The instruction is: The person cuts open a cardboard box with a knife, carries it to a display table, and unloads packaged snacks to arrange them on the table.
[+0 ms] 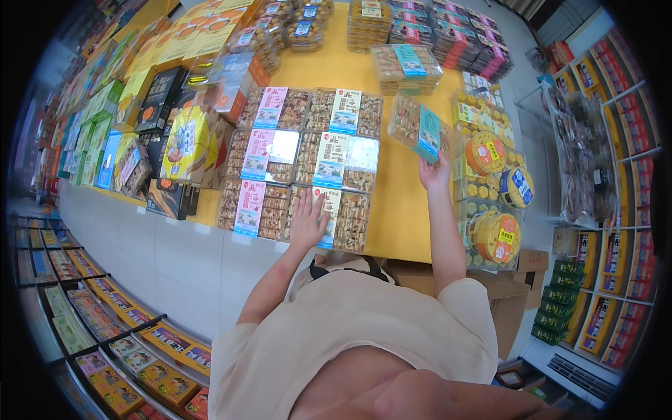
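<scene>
My left hand (308,218) lies flat with spread fingers on a clear plastic box of nut pastries with a cream label (328,231), at the front of the yellow table. My right hand (436,170) grips the lower edge of a clear box with a teal label (429,131), which is tilted above the table. Behind it stands a stack of similar teal-labelled boxes (411,60). Left of it, pastry boxes with pink labels (256,155) and cream labels stand side by side in rows. The thumb of my right hand is partly hidden.
Round tubs of yellow snacks (495,236) stand on flat boxes at the table's right. Cartons (189,147) crowd the left side. Cardboard boxes (499,299) sit below the table's right front edge. Stocked shelves (619,252) line the right, and a low shelf rack (121,336) is at lower left.
</scene>
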{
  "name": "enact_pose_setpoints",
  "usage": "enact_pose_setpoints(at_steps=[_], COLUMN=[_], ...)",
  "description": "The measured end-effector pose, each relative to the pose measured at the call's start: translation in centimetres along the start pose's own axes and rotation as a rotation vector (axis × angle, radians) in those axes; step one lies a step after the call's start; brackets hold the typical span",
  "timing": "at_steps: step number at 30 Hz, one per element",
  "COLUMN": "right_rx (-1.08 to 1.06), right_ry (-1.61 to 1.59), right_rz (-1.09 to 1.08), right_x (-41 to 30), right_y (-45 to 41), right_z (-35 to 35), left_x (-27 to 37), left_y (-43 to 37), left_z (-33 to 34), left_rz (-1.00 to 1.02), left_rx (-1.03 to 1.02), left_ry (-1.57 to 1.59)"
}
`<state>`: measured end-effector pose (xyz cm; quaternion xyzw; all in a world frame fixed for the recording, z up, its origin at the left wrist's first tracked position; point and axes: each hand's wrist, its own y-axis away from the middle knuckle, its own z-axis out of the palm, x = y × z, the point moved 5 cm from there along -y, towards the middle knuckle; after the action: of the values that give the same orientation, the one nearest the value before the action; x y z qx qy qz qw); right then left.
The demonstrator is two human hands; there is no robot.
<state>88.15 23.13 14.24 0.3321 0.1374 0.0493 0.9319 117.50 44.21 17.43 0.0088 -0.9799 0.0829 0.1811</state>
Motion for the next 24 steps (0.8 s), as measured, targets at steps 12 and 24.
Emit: enact_pose_setpoints(at_steps=[12, 24], right_rx=[0.086, 0.095], right_ry=[0.156, 0.323], right_rz=[-0.067, -0.217], right_x=[-1.7, -0.4], right_y=[0.9, 0.5], right_z=[-6.3, -8.4], left_x=[-0.6, -1.5], left_y=[0.4, -0.5], left_z=[0.6, -1.5], left_rz=[0.010, 0.031], left_rx=[-0.003, -0.037], left_ry=[-0.025, 0.308])
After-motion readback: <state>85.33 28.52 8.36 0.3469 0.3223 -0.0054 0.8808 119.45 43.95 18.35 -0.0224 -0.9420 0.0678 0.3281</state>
